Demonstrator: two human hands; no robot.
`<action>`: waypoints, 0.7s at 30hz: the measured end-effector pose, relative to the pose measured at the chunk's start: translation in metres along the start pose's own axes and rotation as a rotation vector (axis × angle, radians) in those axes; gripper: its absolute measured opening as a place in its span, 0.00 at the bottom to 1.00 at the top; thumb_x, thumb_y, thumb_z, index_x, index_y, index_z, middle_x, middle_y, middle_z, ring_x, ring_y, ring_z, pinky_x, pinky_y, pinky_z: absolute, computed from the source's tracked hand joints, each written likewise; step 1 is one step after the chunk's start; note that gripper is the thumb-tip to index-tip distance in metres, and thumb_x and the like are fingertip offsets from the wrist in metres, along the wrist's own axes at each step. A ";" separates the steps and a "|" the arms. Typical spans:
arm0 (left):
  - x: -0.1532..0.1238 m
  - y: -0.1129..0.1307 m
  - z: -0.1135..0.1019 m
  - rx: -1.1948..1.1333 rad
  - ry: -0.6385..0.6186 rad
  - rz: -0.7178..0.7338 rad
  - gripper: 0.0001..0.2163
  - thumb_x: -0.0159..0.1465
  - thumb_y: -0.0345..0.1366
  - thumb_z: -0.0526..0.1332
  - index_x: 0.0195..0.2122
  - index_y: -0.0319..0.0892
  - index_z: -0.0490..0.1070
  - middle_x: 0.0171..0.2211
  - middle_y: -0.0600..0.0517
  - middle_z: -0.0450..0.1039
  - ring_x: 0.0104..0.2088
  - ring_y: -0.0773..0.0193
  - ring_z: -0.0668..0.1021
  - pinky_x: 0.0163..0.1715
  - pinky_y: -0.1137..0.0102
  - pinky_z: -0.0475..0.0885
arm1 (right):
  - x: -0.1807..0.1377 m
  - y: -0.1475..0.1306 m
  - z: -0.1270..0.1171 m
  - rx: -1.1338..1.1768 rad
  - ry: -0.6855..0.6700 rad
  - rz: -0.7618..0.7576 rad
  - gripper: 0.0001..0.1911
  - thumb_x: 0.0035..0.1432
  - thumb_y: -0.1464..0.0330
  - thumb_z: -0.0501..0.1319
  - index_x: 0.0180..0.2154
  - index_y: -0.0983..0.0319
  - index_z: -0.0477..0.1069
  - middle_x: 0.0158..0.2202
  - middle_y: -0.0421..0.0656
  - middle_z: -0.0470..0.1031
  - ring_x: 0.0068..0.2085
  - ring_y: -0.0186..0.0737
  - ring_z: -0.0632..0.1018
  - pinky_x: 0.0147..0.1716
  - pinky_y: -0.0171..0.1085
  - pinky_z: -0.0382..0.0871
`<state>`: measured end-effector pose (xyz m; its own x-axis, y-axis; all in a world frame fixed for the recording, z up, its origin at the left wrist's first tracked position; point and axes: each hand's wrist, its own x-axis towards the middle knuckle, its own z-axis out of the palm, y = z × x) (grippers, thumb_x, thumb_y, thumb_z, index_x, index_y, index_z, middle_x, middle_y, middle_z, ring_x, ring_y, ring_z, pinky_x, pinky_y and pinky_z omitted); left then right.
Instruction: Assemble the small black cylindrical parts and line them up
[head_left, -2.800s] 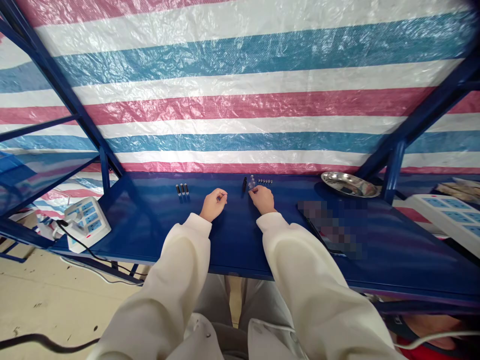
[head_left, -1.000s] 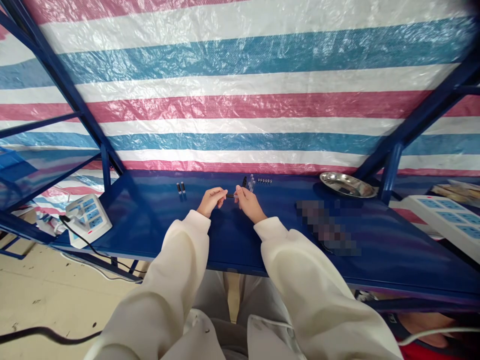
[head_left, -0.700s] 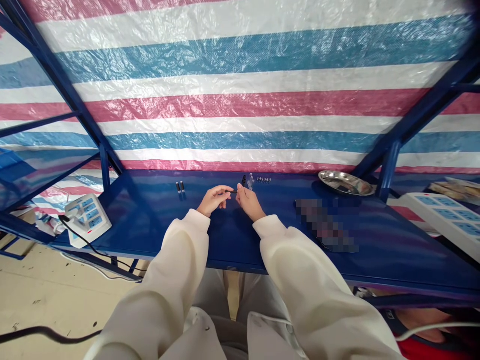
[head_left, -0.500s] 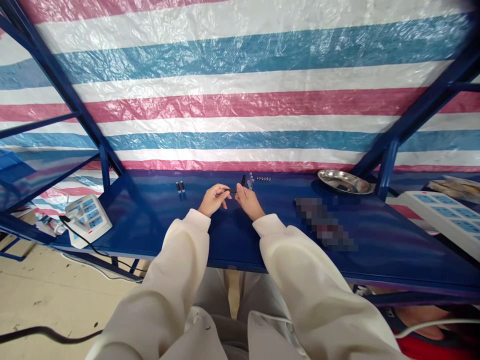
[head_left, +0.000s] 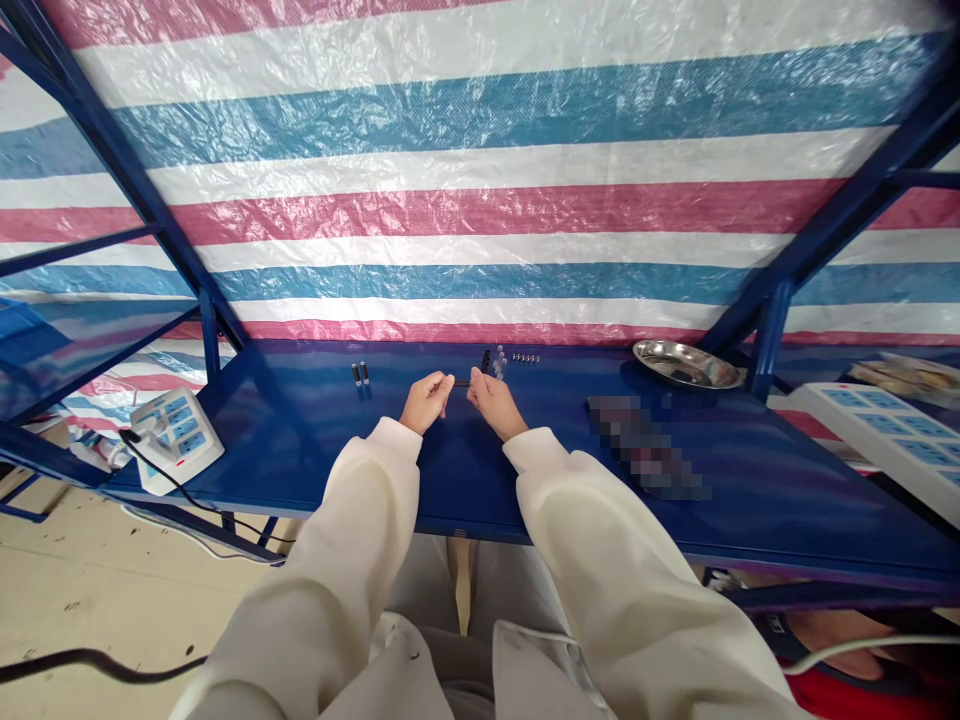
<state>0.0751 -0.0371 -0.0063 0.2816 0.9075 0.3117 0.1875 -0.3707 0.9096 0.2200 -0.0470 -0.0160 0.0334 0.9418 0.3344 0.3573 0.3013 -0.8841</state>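
My left hand (head_left: 425,401) and my right hand (head_left: 489,401) meet over the blue shelf (head_left: 315,450), both pinched on a small dark cylinder (head_left: 460,383) held level between their fingertips. Two more dark cylinders (head_left: 360,374) stand upright to the left of my hands. Just beyond my right hand stand a dark cylinder (head_left: 487,361), small clear parts (head_left: 499,363) and a row of tiny metal pieces (head_left: 526,358).
A round metal dish (head_left: 685,365) sits at the back right by a blue post (head_left: 762,338). A white power strip (head_left: 176,438) lies at the left shelf edge, another (head_left: 877,440) at far right. A striped tarp (head_left: 480,180) closes the back.
One of three upright cylinders at the left has left the group. My hands came together and now hold a dark cylinder between them; my fingers shifted slightly on it.
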 end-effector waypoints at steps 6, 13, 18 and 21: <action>0.001 0.003 0.002 -0.095 0.001 -0.127 0.25 0.60 0.55 0.52 0.15 0.42 0.54 0.09 0.59 0.54 0.10 0.73 0.63 0.16 0.74 0.57 | -0.001 -0.002 0.000 -0.034 -0.012 -0.015 0.30 0.58 0.44 0.41 0.17 0.59 0.55 0.16 0.38 0.62 0.21 0.33 0.65 0.26 0.35 0.60; 0.003 0.004 0.003 -0.197 -0.007 -0.186 0.27 0.57 0.57 0.54 0.11 0.42 0.52 0.08 0.59 0.51 0.09 0.74 0.61 0.15 0.74 0.56 | -0.001 -0.005 -0.001 -0.080 0.000 -0.038 0.30 0.58 0.44 0.40 0.17 0.59 0.56 0.17 0.39 0.63 0.23 0.34 0.67 0.28 0.35 0.61; 0.005 0.003 0.002 -0.281 -0.021 -0.240 0.27 0.55 0.57 0.57 0.12 0.42 0.50 0.08 0.59 0.51 0.09 0.74 0.61 0.15 0.74 0.55 | -0.001 -0.003 -0.001 -0.067 -0.003 -0.053 0.29 0.59 0.45 0.41 0.19 0.59 0.57 0.18 0.39 0.64 0.24 0.35 0.67 0.28 0.35 0.62; 0.005 0.001 0.001 -0.305 -0.011 -0.261 0.27 0.55 0.56 0.57 0.12 0.42 0.49 0.09 0.59 0.51 0.09 0.75 0.61 0.15 0.74 0.55 | 0.000 0.001 0.000 -0.041 -0.024 -0.045 0.27 0.59 0.46 0.43 0.21 0.59 0.58 0.19 0.39 0.64 0.24 0.34 0.68 0.28 0.34 0.62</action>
<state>0.0774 -0.0328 -0.0034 0.2721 0.9605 0.0580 -0.0331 -0.0509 0.9982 0.2205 -0.0467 -0.0163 -0.0056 0.9307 0.3657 0.3962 0.3379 -0.8537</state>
